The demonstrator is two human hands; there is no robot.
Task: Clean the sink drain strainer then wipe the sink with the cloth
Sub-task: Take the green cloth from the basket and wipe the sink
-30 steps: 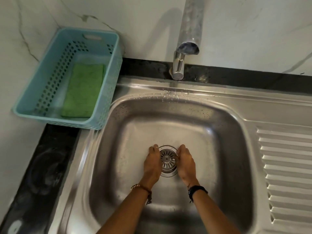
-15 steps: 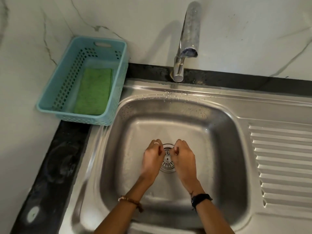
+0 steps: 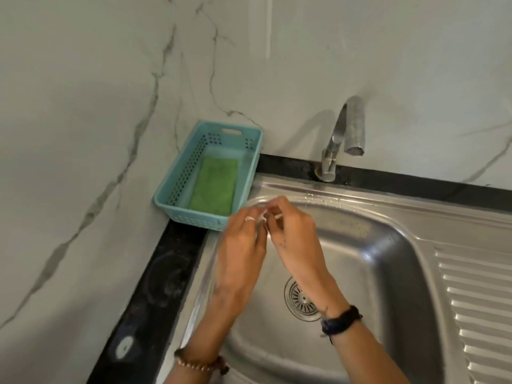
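The round metal drain strainer (image 3: pixel 300 299) sits in the bottom of the steel sink (image 3: pixel 376 245), partly hidden by my right wrist. Both hands are raised above the sink's left rear corner, close together. The curled fingertips of my left hand (image 3: pixel 243 245) and my right hand (image 3: pixel 295 239) meet on a small pale scrap (image 3: pixel 265 218), which is too blurred to identify. The green cloth (image 3: pixel 214 187) lies flat in a light blue basket (image 3: pixel 166 202) just beyond the hands.
A steel tap (image 3: pixel 352 126) stands at the sink's back edge, with water drops on the rim below it. A ribbed drainboard (image 3: pixel 471 300) lies to the right. A black counter strip (image 3: pixel 155 286) and marble walls bound the left and back.
Both hands have lifted off the strainer at the sink bottom and risen toward the left rear corner, fingertips now together on a pale scrap. The camera has tilted up.
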